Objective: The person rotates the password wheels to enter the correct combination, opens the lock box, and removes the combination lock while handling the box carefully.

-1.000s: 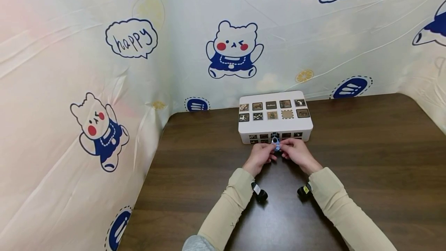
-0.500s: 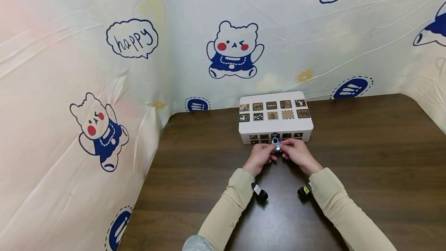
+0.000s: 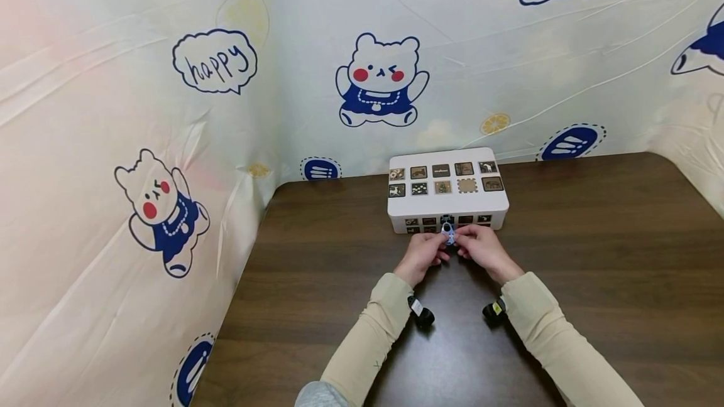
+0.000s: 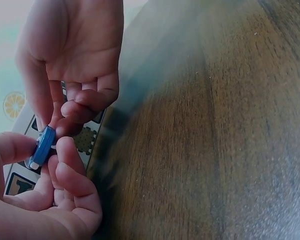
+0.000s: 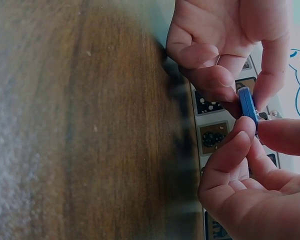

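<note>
A white box [image 3: 415, 206] with rows of small printed pictures stands at the back of the table, a dark latch [image 3: 447, 219] at the middle of its front. Right at that latch is a small blue padlock [image 3: 450, 237], its loop upward. From the left, my left hand [image 3: 421, 255] pinches the padlock between thumb and fingers. Opposite it, my right hand [image 3: 484, 249] pinches the other side. In the left wrist view the padlock's blue edge [image 4: 46, 146] shows between both hands' fingertips; the right wrist view shows its dark blue body [image 5: 247, 104] from the other side.
The brown wooden table [image 3: 317, 281] extends around both arms. Behind the box hangs a pale cloth [image 3: 305, 99] with cartoon bears. A small black camera [image 3: 421, 314] sits at the left wrist and another black camera [image 3: 494, 311] at the right.
</note>
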The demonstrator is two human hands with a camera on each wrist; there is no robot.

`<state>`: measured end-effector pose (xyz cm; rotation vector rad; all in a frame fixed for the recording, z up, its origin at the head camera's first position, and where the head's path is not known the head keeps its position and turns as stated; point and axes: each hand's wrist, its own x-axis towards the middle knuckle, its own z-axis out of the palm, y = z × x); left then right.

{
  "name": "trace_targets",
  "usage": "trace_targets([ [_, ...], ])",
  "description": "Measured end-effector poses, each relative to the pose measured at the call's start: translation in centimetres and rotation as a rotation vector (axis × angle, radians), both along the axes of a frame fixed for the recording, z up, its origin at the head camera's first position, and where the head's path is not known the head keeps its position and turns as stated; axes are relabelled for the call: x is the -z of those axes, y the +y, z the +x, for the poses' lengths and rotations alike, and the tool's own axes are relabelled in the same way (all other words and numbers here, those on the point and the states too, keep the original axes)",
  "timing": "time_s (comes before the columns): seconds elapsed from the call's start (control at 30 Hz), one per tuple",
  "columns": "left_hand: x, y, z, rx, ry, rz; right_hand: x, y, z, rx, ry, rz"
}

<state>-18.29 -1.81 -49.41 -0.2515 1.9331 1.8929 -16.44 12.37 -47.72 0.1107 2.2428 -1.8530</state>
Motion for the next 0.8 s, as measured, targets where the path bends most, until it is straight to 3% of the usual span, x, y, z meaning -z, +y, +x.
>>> trace_targets([
  [0.27,0.07,0.01,0.0,-0.011,-0.015,0.036,-0.02,0.04,0.08,0.002,0.005,0.008],
  [0.53,-0.09,0.12,-0.06,-0.074,-0.059,0.05,0.11,0.04,-0.01,0.002,0.01,0.019],
  [0.6,-0.58,0.12,0.11,-0.08,-0.068,0.054,0.06,0.02,0.02,0.004,0.015,0.022],
  [0.8,-0.55,0.19,0.04,-0.078,-0.071,0.052,0.01,-0.03,0.0,0.013,0.014,0.019],
])
